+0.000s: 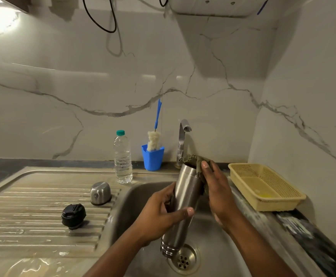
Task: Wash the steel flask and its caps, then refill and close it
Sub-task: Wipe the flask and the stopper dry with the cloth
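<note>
A marble-veined wall [83, 86] backs a steel sink [135, 196] set in a dark counter [1, 166], with a ribbed drainboard [33, 212] on its left. The flask [185, 194] hangs tilted over the basin. Its ringed end is low, just above the drain [185, 258], and its other end is up near the tap [182, 140]. Both caps lie on the drainboard, well apart from the hands. The steel cap [100, 192] is at the basin's edge, and the black cap [73, 215] is nearer the camera.

A slip looks the likeliest trouble. The steel is smooth and probably wet, and one hand alone bears its weight. A hard rub at the high end could lever the flask loose and drop it onto the drain. That high end is also close to the tap, so a careless swing could knock the two together. The steel cap sits so near the rim that a stray nudge might send it into the basin.

The left hand [159, 214] has its grip closed round the flask's middle, with the thumb across the front and the fingers behind. The right hand [219, 190] holds a grey-green cloth [193, 157] against the upper end, pinning it with one digit. The cloth drapes over that end. The rest of that grip is hidden, so I cannot tell how far those fingers curl.
</note>
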Tool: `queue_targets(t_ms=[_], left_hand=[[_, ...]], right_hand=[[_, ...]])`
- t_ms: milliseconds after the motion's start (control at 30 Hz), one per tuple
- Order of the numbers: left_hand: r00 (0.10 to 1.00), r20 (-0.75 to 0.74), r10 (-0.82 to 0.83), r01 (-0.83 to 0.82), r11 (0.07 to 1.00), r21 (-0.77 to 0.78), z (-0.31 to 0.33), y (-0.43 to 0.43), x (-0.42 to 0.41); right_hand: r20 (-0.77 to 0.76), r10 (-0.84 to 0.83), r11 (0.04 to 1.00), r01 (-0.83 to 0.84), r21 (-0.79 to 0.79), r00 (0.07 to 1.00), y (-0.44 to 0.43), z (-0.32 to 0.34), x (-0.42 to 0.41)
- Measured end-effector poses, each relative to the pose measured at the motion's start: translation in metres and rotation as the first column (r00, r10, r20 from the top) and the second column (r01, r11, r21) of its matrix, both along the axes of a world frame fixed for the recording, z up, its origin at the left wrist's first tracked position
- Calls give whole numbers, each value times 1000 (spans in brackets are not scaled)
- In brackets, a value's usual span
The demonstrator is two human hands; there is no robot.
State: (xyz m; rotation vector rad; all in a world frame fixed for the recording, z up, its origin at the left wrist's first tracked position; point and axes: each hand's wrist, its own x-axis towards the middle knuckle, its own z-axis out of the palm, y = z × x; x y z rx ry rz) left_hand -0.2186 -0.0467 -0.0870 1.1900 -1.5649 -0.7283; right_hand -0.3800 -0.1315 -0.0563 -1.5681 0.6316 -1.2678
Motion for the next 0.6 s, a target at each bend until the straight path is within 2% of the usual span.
queue_targets(t_ms=[133, 267, 367, 467, 600], left_hand=[[979, -202, -6, 18, 998, 61, 1, 0, 0], [884, -467, 6, 48, 993, 103, 5, -1, 11], [826, -560, 68, -5, 993, 114, 4, -4, 18], [716, -684, 142, -70, 989, 132, 5, -10, 25], [613, -758, 223, -140, 975, 174, 6, -16, 37]], right_hand=[[-27, 79, 995, -77, 59, 997, 2, -12, 8], [-190, 145, 988, -151, -20, 971, 18, -19, 17], [-286, 114, 974, -164, -158, 951, 21, -21, 19], [-415, 77, 946, -197, -256, 907, 22, -26, 21], [-434, 126, 957, -225, -185, 892, 22, -28, 21]])
